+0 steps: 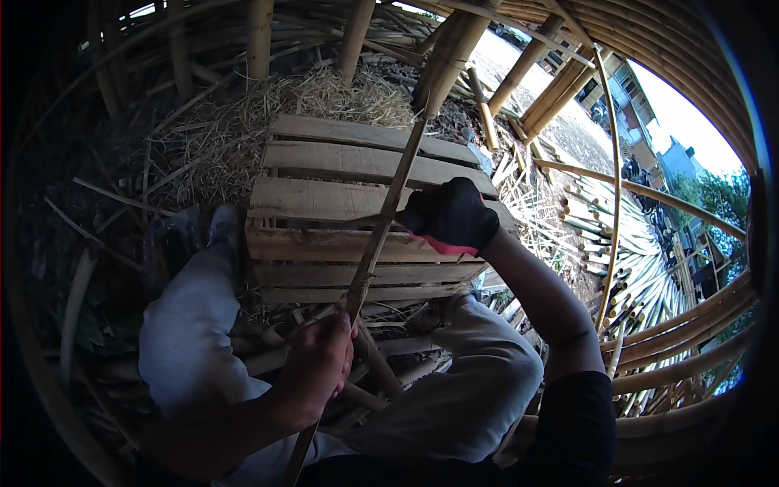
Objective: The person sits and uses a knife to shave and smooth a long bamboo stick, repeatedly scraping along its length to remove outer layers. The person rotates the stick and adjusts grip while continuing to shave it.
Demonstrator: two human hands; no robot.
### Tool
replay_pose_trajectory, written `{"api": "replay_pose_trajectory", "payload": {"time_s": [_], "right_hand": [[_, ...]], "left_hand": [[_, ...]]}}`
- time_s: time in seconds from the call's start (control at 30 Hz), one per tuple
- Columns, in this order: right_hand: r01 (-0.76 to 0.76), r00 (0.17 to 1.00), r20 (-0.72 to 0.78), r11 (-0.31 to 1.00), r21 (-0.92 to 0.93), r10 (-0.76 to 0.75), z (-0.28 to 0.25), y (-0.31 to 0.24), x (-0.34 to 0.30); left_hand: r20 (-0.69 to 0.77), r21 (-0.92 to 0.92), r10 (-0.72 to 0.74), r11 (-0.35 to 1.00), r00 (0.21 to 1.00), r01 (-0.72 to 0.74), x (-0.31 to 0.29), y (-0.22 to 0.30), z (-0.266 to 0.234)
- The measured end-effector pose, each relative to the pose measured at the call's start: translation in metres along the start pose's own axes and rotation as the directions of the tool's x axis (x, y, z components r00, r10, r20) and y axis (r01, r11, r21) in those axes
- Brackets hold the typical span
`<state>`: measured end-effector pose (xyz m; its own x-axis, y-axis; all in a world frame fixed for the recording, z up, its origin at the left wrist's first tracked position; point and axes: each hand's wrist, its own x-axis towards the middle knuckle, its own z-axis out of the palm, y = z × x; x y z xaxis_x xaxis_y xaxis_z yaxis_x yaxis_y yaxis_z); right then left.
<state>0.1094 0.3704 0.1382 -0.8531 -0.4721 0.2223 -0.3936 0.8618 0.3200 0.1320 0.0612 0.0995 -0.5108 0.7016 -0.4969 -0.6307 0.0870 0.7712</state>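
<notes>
A long, narrow bamboo strip (376, 239) slants from beside my lap up to a thick bamboo post. My bare left hand (318, 364) is closed around its lower part. Higher up, my right hand (451, 214), in a black glove with red edging, is closed at the right side of the strip. A thin, dark, blade-like tool (357, 221) shows just left of the strip, level with this hand; its handle is hidden in the glove. Under the strip stands a slatted wooden crate (316, 199) between my legs.
Dry straw-like shavings (324, 97) lie beyond the crate. Bamboo posts (454, 57) rise at the back, and bamboo rails (682, 357) curve along the right. Cut bamboo poles (641, 284) are piled outside. Loose bamboo pieces litter the ground around my feet.
</notes>
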Motion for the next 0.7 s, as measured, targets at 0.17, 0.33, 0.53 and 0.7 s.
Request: {"api": "replay_pose_trajectory", "payload": {"time_s": [0.17,0.33,0.53,0.7], "right_hand": [[-0.353,0.920,0.141,0.929,-0.112,0.366,0.006,0.076,-0.010],[0.023,0.988,0.147,0.992,0.122,-0.041,-0.019,-0.015,0.010],[-0.197,0.969,0.138,0.978,-0.070,0.205,0.001,0.038,-0.006],[0.017,0.994,0.107,1.000,-0.004,-0.017,-0.009,-0.002,0.003]], "left_hand": [[0.097,-0.089,-0.089,0.991,0.991,0.097,0.010,-0.004,0.004],[0.075,-0.003,-0.089,0.996,0.993,0.090,0.002,0.004,0.004],[0.144,0.026,-0.130,0.992,0.981,0.127,0.004,0.005,0.005],[0.140,0.005,-0.157,0.988,0.978,0.157,-0.004,-0.002,0.005]]}}
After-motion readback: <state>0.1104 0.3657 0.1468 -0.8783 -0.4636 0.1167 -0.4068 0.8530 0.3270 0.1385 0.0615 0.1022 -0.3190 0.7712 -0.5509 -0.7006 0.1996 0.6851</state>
